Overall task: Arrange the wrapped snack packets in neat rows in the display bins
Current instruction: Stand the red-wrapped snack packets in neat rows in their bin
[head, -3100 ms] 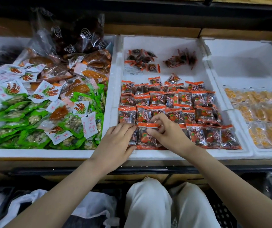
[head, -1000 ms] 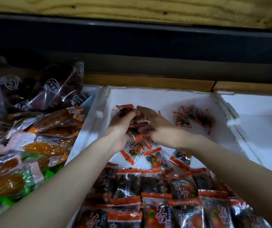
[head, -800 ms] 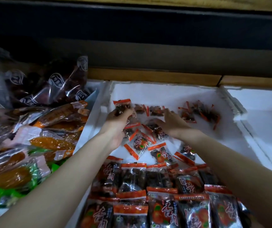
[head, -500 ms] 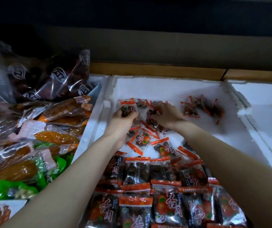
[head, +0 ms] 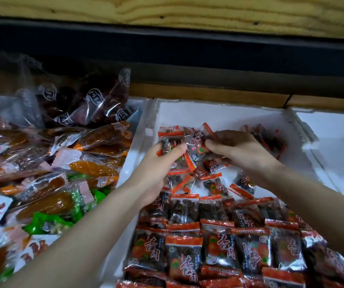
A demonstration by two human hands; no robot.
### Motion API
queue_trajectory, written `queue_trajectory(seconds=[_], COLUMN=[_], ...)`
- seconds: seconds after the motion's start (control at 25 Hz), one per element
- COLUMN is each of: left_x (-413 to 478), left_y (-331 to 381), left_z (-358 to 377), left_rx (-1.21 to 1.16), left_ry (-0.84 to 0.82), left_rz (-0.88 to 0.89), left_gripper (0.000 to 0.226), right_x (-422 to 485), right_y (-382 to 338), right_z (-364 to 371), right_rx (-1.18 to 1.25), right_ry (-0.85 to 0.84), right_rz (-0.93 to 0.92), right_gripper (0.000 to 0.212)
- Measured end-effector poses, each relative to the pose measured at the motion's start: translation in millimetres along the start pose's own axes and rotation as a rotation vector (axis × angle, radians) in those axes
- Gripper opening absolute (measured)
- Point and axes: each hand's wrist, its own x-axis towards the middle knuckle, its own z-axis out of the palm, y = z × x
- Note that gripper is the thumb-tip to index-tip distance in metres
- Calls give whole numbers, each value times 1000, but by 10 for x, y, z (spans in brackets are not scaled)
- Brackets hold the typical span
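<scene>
A white foam bin [head: 225, 114] holds small dark snack packets with orange-red ends. Rows of them [head: 218, 242] lie flat across the near part. At the back left a loose heap [head: 204, 175] lies under my hands. My left hand [head: 162, 161] grips a stack of packets [head: 170, 138], thumb across the front. My right hand [head: 233, 148] pinches a tilted packet [head: 198, 142] right beside that stack. A second small heap [head: 270, 140] lies at the back right of the bin, partly hidden by my right hand.
The bin on the left [head: 135, 142] is piled with orange, green and white packets [head: 42, 183] and dark clear bags [head: 88, 102]. Another white bin [head: 333, 142] stands on the right. A dark ledge and a wooden board [head: 167, 11] run above the bins.
Both hands went from the front rows to the loose heap at the back left. There they gathered packets; the left now holds a stack and the right has lifted one packet beside it.
</scene>
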Motion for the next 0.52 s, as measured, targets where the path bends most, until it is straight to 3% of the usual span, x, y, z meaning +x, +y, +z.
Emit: queue_trajectory(seconds=[0.12, 0.24, 0.4, 0.52], left_x=[-167, -289, -458, -619], left_y=[-19, 62, 207, 203], left_z=[-53, -241, -560, -585], left_rx=[97, 197, 276, 348], left_ry=[84, 178, 266, 199], left_rz=[64, 138, 210, 204], left_gripper=[18, 6, 10, 14], right_x=[-100, -141, -243, -375], right_y=[-60, -96, -82, -141], right_z=[75, 192, 517, 762], right_rx=[-9, 42, 127, 341], right_ry=[-96, -127, -127, -138], right_rz=[68, 129, 269, 298], right_gripper=[32, 28, 18, 16])
